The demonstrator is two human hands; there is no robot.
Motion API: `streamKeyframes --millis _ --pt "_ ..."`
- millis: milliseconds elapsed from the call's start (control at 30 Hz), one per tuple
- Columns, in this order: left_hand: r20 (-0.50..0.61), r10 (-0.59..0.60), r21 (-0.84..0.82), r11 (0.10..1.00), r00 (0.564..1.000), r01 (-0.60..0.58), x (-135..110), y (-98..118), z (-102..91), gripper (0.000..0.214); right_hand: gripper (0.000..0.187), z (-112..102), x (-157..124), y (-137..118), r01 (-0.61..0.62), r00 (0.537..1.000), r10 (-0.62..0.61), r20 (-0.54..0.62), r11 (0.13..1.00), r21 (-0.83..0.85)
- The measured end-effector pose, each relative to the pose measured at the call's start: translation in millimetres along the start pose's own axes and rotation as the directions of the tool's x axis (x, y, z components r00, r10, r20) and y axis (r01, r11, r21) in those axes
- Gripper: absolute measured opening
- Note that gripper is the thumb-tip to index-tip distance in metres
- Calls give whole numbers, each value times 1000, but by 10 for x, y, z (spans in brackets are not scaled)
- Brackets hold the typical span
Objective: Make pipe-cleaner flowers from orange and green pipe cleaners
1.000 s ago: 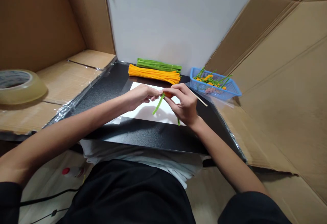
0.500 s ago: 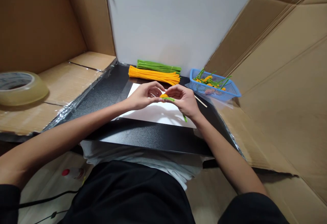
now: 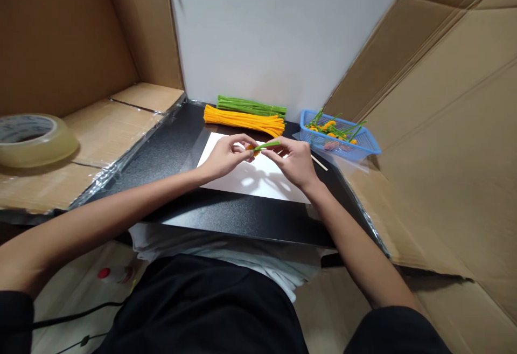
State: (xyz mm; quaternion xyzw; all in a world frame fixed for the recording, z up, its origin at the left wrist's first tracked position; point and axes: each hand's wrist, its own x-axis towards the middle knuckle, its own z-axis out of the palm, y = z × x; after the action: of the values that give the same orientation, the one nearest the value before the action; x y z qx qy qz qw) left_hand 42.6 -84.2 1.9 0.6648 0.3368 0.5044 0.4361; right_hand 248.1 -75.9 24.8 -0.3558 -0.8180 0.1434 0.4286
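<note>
Above the white paper (image 3: pixel 258 184), both hands meet at a small piece of pipe cleaner work. My left hand (image 3: pixel 225 155) is closed, pinching the orange pipe cleaner piece (image 3: pixel 257 153), which its fingertips partly cover. A short green pipe cleaner (image 3: pixel 268 145) sticks out of that piece, slanting up to the right. My right hand (image 3: pixel 297 162) has its thumb and forefinger closed at the green pipe cleaner; the exact contact is partly hidden.
Behind the paper lie an orange pipe cleaner bundle (image 3: pixel 244 120) and a green bundle (image 3: pixel 251 105). A blue basket (image 3: pixel 347 152) at the right holds green and orange pieces. Near it lies a thin stick (image 3: pixel 319 163). A tape roll (image 3: pixel 60 146) rests on cardboard at the left.
The orange piece has been turned and is more covered by the left fingers. The green pipe cleaner now points up to the right, and its end no longer hangs below my right hand.
</note>
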Motion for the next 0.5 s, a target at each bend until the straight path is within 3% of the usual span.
streamKeyframes --millis 100,233,500 --pt "-22 -41 -110 993 999 38 -7 -53 28 29 8 9 -15 4 93 995 -95 -9 987 -132" --pt "-10 -90 -31 996 996 89 -12 -101 17 38 7 57 -56 -5 137 988 -150 -28 952 -273" --pt "-22 34 120 992 999 -31 -11 -101 -20 33 8 153 -120 -93 151 978 -187 -95 940 -305"
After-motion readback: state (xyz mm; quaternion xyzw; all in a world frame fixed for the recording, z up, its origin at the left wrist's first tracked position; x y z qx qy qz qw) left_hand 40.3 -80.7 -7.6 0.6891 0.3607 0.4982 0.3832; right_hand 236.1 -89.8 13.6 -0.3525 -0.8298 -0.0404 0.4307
